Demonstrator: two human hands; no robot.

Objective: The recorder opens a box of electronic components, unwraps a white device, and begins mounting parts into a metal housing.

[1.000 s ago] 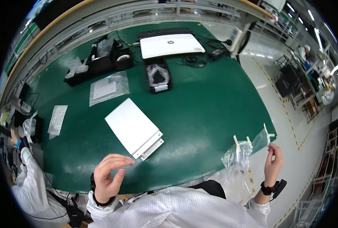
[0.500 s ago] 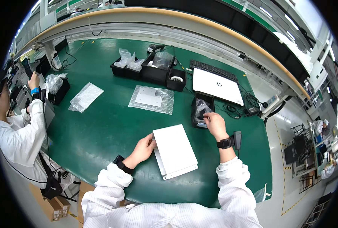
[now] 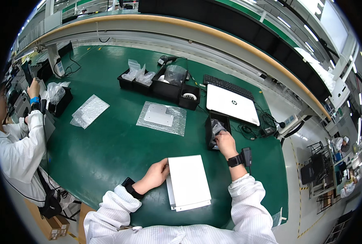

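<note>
Your flat white rectangular device (image 3: 188, 181) lies on the green mat (image 3: 107, 146) right in front of you, close to the near edge, with a thinner white layer showing along its lower and left edges. Your left hand (image 3: 155, 175) rests against its left edge, fingers curled loosely onto the side, steadying it and not gripping it. It looks stiff and smooth, likely slippery on top and moderately heavy for its thinness, so I judge it best taken by the two long edges with both hands, never lifted by one corner, and slid carefully, since the mat may drag at it. Your right hand (image 3: 225, 141) reaches forward into the small black open-topped tray (image 3: 214, 126) just beyond the device's far right corner, fingers drawn together on a small silvery clear bag (image 3: 218, 128) there; how firmly it pinches I cannot tell. Farther out lie a white closed laptop (image 3: 232, 105) with a black keyboard (image 3: 229, 86) behind it, a bubble-wrap sheet carrying a white plate (image 3: 161, 117), a second bubble-wrap sheet (image 3: 89, 110) to the left, and a row of black bins with plastic bags (image 3: 160, 81). A co-worker in white sleeves (image 3: 20, 146) works at the far left.
</note>
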